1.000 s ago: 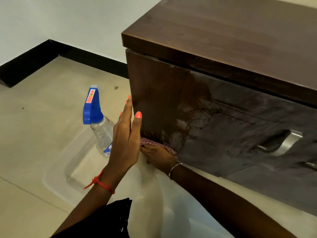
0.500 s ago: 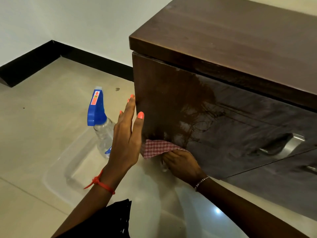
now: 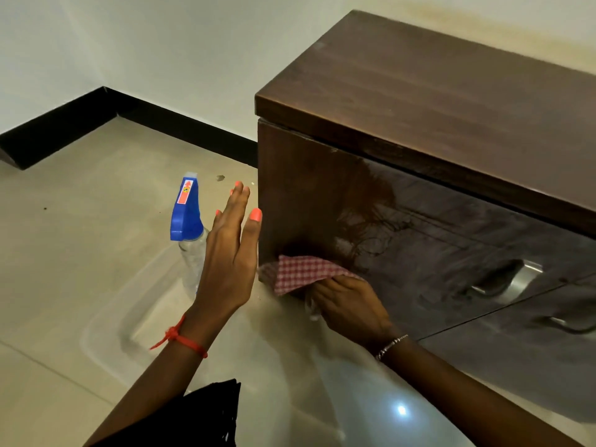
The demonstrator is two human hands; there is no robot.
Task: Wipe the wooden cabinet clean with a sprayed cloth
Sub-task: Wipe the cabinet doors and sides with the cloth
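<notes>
right hand [image 3: 350, 304] has slid the checked cloth [image 3: 300, 273] rightward along the cabinet [image 3: 419, 91].

Spray bottle [image 3: 190, 233] (upright) beside cabinet [image 3: 419, 130]

Right hand [image 3: 350, 306] and cloth [image 3: 301, 274] farther right along cabinet [image 3: 451, 130] front

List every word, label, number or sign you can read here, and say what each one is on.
Red sticker on the blue trigger head of the spray bottle: it carries a small dark mark on yellow, too small to read.
On the cabinet and the checked cloth: no text visible.
</notes>
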